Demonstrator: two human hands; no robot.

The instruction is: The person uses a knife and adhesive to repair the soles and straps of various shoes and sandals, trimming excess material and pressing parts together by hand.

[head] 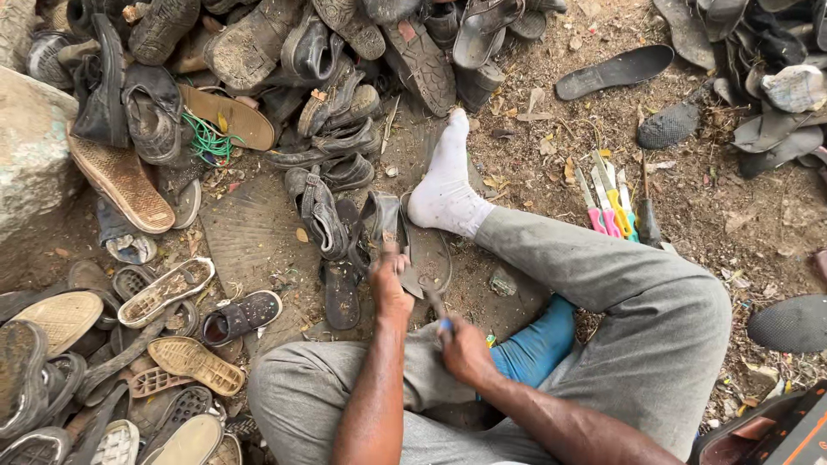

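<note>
Dusty earth [732,215], strewn with dry leaf scraps, carries everything here; no box or bin holds the footwear. The left hand [389,280] has its fingers curled tight around a dark worn sandal [383,220], pressing it down beside the white-socked foot [444,185]. The right hand [463,349] is clenched on a blue-handled tool [439,310] whose metal end meets the sandal's edge. Loose heaps of old shoes [258,52] crowd the top and left, and pale soles [181,288] lie lower left. To the right of the grey-trousered leg [620,293], knives with pink, yellow and green handles [607,207] lie side by side. A black insole [616,71] rests alone above them. Open ground stays only right of the foot.
</note>
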